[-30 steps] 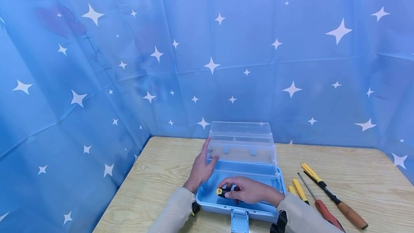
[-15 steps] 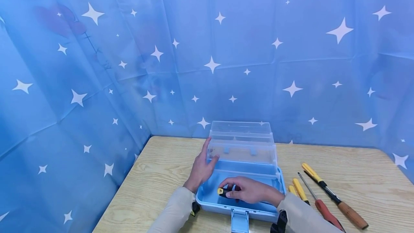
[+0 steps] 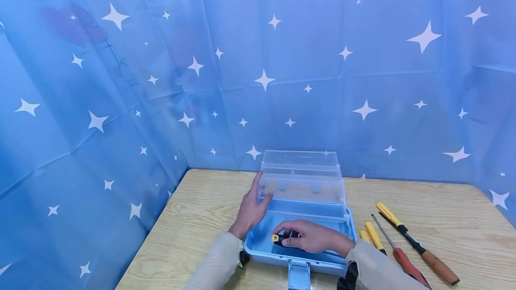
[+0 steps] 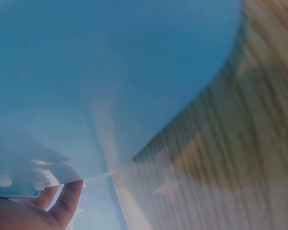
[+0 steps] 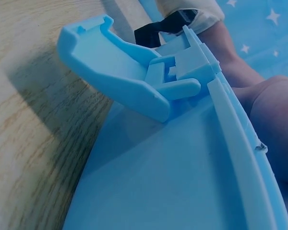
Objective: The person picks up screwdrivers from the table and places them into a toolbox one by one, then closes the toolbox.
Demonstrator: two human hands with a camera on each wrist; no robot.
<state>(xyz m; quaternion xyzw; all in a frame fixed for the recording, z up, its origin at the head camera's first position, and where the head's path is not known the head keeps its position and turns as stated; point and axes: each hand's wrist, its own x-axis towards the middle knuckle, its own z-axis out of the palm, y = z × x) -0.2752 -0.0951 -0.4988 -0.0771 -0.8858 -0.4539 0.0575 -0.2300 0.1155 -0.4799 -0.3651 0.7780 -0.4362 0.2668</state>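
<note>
A light blue toolbox (image 3: 267, 258) stands on the table with its clear lid (image 3: 300, 171) raised at the back. My left hand (image 3: 251, 211) holds the lid's left edge, thumb in front. In the left wrist view, fingers (image 4: 67, 203) show at the edge of the clear plastic. Inside the box, low over its floor, my right hand (image 3: 312, 236) grips a screwdriver (image 3: 278, 239) by its black and yellow handle. Its butt points left, and part of the shaft shows under the wrist. The right wrist view shows the hand (image 5: 278, 124) behind the box wall, its fingers hidden.
The front latch (image 5: 110, 62) hangs open. To the right lie a red-handled screwdriver (image 3: 407, 265), a wooden-handled tool (image 3: 438, 267), and yellow-handled tools (image 3: 387, 214), some partly behind the right sleeve. A starred blue curtain (image 3: 298, 57) hangs behind the wooden table (image 3: 173, 240).
My right hand has shifted slightly right with the screwdriver, and the fingers below its handle show less. My left hand and the lid have stayed in place.
</note>
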